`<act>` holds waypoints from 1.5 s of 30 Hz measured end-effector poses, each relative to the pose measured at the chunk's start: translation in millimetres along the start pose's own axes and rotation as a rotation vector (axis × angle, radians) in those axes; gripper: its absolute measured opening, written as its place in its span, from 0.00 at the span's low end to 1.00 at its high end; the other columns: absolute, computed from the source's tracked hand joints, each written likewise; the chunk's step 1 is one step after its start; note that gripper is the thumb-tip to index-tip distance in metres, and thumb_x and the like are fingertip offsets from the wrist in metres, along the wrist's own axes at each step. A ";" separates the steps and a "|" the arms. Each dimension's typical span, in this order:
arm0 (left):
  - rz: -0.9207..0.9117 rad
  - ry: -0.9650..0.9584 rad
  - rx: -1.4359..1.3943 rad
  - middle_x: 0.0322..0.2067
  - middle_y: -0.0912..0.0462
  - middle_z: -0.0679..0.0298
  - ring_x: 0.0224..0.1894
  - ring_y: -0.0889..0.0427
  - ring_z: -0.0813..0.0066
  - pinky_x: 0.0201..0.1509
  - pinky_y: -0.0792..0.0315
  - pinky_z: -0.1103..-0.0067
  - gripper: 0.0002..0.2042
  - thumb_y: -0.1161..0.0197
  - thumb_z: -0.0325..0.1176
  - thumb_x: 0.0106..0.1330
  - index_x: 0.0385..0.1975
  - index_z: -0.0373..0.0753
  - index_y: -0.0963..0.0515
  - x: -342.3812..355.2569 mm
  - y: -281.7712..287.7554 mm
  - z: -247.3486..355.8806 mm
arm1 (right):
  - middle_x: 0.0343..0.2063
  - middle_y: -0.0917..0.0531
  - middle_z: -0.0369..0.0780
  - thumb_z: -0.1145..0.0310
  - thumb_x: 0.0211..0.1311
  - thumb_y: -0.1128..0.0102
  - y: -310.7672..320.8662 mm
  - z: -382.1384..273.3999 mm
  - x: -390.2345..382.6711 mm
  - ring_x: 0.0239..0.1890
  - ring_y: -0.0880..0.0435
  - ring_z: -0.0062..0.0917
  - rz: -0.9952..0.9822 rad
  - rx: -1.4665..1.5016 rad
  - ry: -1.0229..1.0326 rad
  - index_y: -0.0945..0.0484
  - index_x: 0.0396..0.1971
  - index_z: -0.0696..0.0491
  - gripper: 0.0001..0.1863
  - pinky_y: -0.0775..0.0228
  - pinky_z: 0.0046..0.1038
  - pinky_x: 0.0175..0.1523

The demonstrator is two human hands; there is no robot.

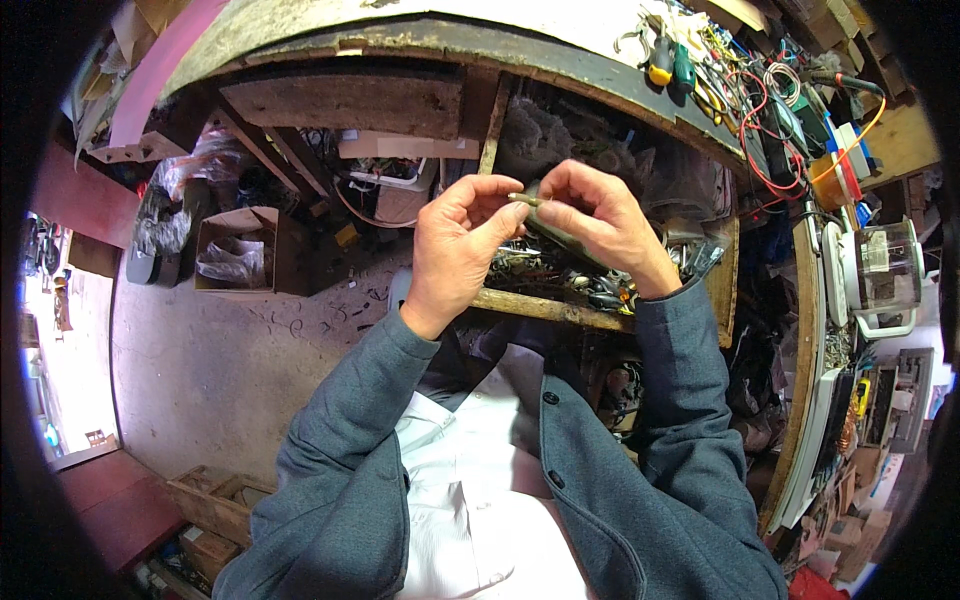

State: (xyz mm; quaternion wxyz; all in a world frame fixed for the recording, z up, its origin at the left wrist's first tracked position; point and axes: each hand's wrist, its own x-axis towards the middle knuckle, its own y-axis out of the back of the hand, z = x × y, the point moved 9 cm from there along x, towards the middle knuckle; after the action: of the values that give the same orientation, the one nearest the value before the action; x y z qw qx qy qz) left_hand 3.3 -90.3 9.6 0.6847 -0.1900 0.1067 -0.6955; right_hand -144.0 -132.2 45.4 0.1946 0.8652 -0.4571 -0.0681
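Both of my hands are raised over an open wooden drawer (555,308) filled with jumbled small tools and metal bits. My left hand (462,240) pinches one end of a small, thin, brass-coloured cylindrical piece (527,199) between thumb and index finger, its other fingers curled. My right hand (595,220) pinches the piece's other end with thumb and index finger. The piece is held roughly horizontal; its details are too small to make out. Behind my hands, the drawer's inside is dark and partly hidden by them.
A worktop (420,25) arches above, with screwdrivers (660,60) and tangled wires (760,110) at its right. An open cardboard box (220,275) stands on the floor at left. A clear-jugged appliance (875,275) sits at right. Wooden crates (215,500) lie at lower left.
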 end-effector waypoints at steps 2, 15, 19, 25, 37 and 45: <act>0.002 -0.006 0.002 0.37 0.14 0.64 0.35 0.16 0.81 0.42 0.21 0.85 0.12 0.32 0.23 0.67 0.50 0.32 0.20 -0.8 1.1 0.2 | 0.24 0.24 0.30 0.65 0.69 0.34 -1.1 -3.9 -0.4 0.30 0.28 0.12 0.013 -0.008 -0.002 0.21 0.36 0.58 0.10 0.34 0.20 0.34; -0.005 -0.006 0.009 0.36 0.14 0.65 0.34 0.16 0.83 0.41 0.22 0.85 0.11 0.32 0.24 0.68 0.48 0.32 0.19 -1.3 -0.5 1.6 | 0.27 0.24 0.28 0.69 0.66 0.31 -8.0 0.9 -0.7 0.30 0.30 0.09 -0.027 0.147 -0.014 0.25 0.42 0.56 0.12 0.36 0.17 0.33; -0.013 -0.007 0.042 0.36 0.14 0.66 0.35 0.17 0.83 0.41 0.22 0.85 0.10 0.32 0.24 0.68 0.47 0.33 0.19 -3.0 -2.2 4.1 | 0.29 0.22 0.29 0.69 0.68 0.32 -14.0 4.2 -1.9 0.31 0.27 0.09 -0.084 0.197 -0.091 0.24 0.42 0.56 0.10 0.33 0.16 0.34; -0.019 0.000 0.015 0.36 0.13 0.67 0.35 0.17 0.84 0.42 0.22 0.86 0.10 0.31 0.25 0.67 0.47 0.33 0.18 -3.3 -3.0 5.1 | 0.33 0.19 0.31 0.69 0.68 0.32 -21.4 2.5 -1.1 0.35 0.22 0.11 -0.119 0.298 -0.062 0.23 0.45 0.57 0.12 0.27 0.17 0.39; -0.035 -0.085 0.164 0.36 0.13 0.66 0.37 0.15 0.83 0.44 0.21 0.85 0.07 0.30 0.22 0.65 0.42 0.33 0.16 -4.3 -3.6 7.6 | 0.28 0.16 0.37 0.68 0.65 0.30 -21.4 -10.5 2.9 0.33 0.19 0.17 -0.117 -0.057 0.148 0.19 0.38 0.59 0.11 0.26 0.24 0.41; -0.036 -0.086 0.228 0.36 0.13 0.66 0.38 0.14 0.83 0.45 0.21 0.85 0.07 0.30 0.21 0.65 0.42 0.33 0.16 -3.0 -3.0 7.0 | 0.31 0.15 0.41 0.66 0.66 0.31 -24.1 -4.7 2.5 0.36 0.18 0.20 -0.162 -0.108 0.149 0.19 0.42 0.59 0.13 0.25 0.27 0.43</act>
State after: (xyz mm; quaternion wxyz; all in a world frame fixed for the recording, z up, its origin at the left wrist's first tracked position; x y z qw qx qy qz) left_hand 3.4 -86.4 16.8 0.6933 -0.1427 -0.0060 -0.7063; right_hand -122.8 -120.7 40.3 0.2684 0.8901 -0.3657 -0.0437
